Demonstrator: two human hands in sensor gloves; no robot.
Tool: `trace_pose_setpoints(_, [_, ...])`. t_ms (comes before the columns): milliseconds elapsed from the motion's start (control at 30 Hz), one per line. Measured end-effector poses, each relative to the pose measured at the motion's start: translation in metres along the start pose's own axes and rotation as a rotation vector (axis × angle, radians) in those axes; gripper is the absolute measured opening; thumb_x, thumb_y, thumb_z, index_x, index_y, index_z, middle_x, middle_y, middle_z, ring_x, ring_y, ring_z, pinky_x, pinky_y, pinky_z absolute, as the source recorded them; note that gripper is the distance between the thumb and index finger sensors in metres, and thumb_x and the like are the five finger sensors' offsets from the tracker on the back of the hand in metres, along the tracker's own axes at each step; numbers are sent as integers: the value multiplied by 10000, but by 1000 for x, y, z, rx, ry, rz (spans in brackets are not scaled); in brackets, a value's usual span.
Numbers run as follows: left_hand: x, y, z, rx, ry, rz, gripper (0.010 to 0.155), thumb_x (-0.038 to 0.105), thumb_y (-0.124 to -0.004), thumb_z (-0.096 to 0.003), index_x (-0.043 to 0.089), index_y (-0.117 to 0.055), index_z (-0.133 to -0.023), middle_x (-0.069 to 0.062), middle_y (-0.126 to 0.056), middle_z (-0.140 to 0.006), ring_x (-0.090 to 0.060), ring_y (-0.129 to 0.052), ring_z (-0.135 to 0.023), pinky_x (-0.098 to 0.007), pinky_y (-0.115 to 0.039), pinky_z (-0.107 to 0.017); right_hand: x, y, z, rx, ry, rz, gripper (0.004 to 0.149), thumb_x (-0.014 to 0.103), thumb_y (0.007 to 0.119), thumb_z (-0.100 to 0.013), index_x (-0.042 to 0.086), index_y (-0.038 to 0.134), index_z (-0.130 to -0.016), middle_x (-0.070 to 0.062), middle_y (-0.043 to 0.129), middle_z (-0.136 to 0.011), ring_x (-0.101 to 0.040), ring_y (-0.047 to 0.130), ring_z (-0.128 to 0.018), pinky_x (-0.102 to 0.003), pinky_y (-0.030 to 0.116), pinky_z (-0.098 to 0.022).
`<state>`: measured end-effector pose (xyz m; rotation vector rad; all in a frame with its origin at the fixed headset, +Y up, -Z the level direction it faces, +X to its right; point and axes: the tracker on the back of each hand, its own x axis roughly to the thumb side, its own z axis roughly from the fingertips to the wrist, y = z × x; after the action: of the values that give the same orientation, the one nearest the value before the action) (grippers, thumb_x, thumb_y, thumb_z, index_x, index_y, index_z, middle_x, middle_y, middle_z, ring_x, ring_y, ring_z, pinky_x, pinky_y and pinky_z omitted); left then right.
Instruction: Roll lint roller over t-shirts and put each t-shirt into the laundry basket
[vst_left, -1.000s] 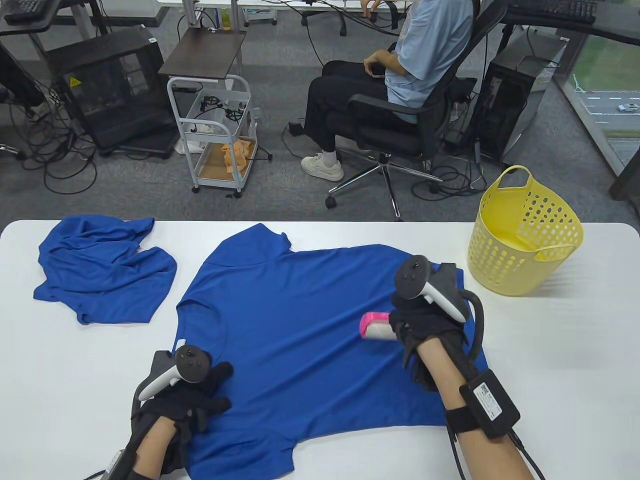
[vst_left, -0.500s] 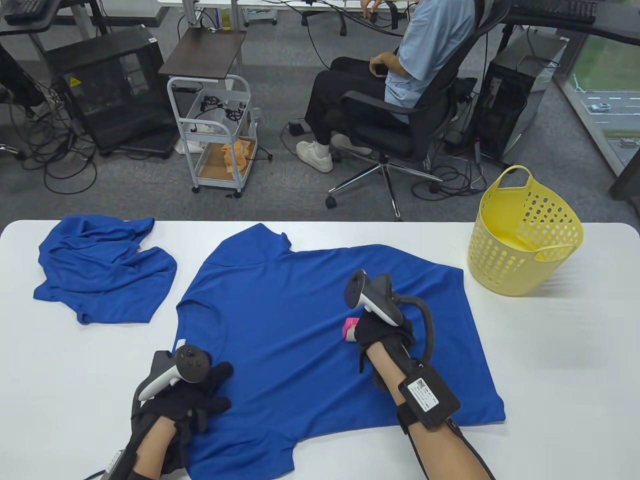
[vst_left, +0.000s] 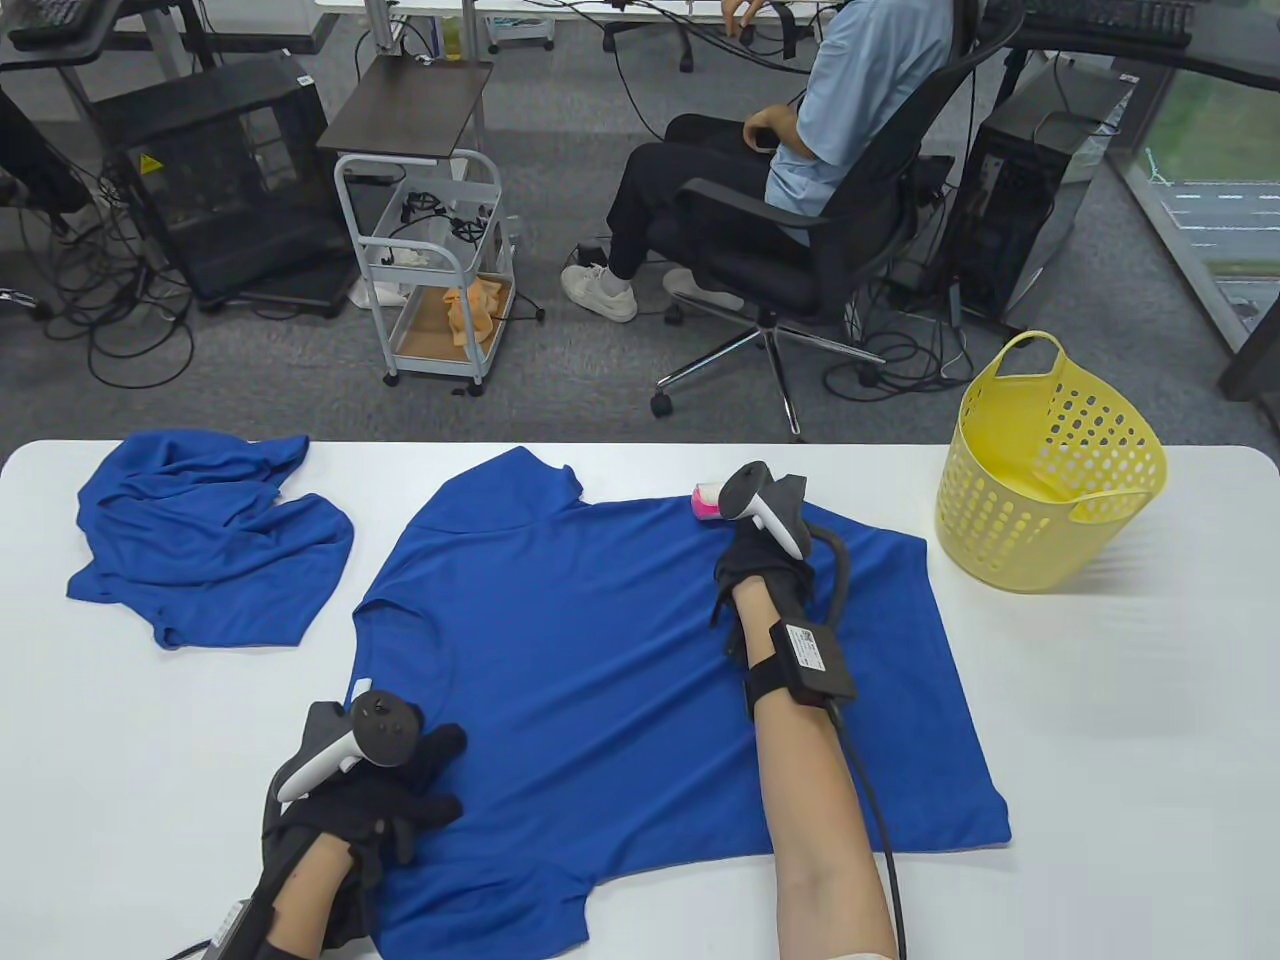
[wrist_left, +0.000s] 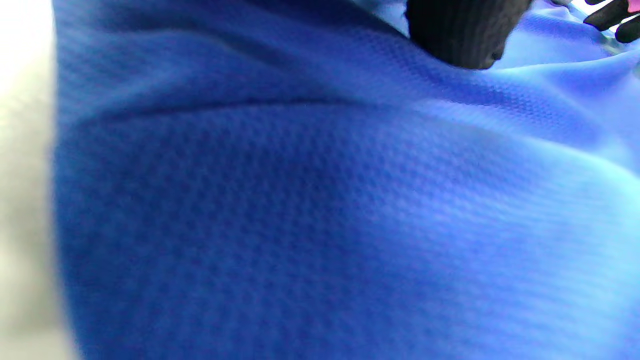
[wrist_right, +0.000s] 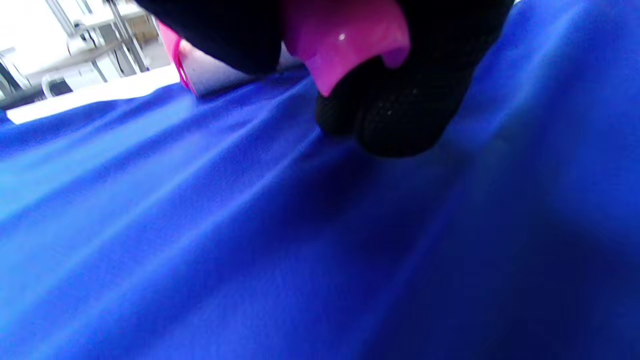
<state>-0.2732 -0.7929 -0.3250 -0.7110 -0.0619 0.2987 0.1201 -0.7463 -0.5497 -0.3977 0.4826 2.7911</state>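
A blue t-shirt (vst_left: 600, 650) lies spread flat across the middle of the white table (vst_left: 1120, 720). My right hand (vst_left: 760, 545) grips the pink handle (wrist_right: 345, 40) of the lint roller (vst_left: 705, 500), whose head sits at the shirt's far edge. My left hand (vst_left: 400, 790) rests with spread fingers on the shirt's near left sleeve and holds it down; in the left wrist view one fingertip (wrist_left: 465, 35) touches the blue fabric (wrist_left: 320, 210). A second blue t-shirt (vst_left: 200, 540) lies crumpled at the far left. The yellow laundry basket (vst_left: 1050, 470) stands at the far right, with no shirt visible in it.
Beyond the table's far edge a person sits in an office chair (vst_left: 800, 260). A white trolley (vst_left: 430, 270) and computer cases stand on the grey floor. Bare white table shows to the right of the shirt, in front of the basket.
My right hand has swept the roller from the shirt's right side leftward, then away from me up to the shirt's far edge. My left hand has stayed in place.
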Motion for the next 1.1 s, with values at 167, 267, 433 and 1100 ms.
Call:
trace_pose_setpoints(167, [0,0,0,0,-2,1,739,596,-667,-525,545,-167,-1068,68,56,-1136,-359,97,-1051,-634,-60,-715,-6,-25,38,-271,-164,-49,662,278,701,-547,266,285,-1062,-179,622,-1057,-206,922,-694,-260,913,-410])
trace_pose_setpoints(267, [0,0,0,-1,-1,-1,740,597,-665,-525,544,-165,-1068,69,57,-1136,-358,96,-1052,-634,-62,-715,-6,-49,97,-359,-268,-43,538,306,756,-532,214,570,-1028,-215,808,-932,-172,1013,-485,-183,923,-224])
trace_pose_setpoints(433, [0,0,0,0,0,-1,739,598,-666,-525,544,-168,-1068,69,56,-1136,-358,96,-1053,-634,-63,-716,3,-37,184,226,-236,210,450,347,764,-560,190,732,-981,-218,968,-808,-147,1069,-327,-130,923,-112])
trace_pose_setpoints(1100, [0,-1,0,4,-2,-2,734,598,-660,-526,543,-168,-1067,70,53,-1136,-356,93,-1052,-632,-63,-715,63,24,36,135,-71,135,746,210,646,-574,177,66,-1042,-245,364,-1081,-300,774,-807,-329,841,-525])
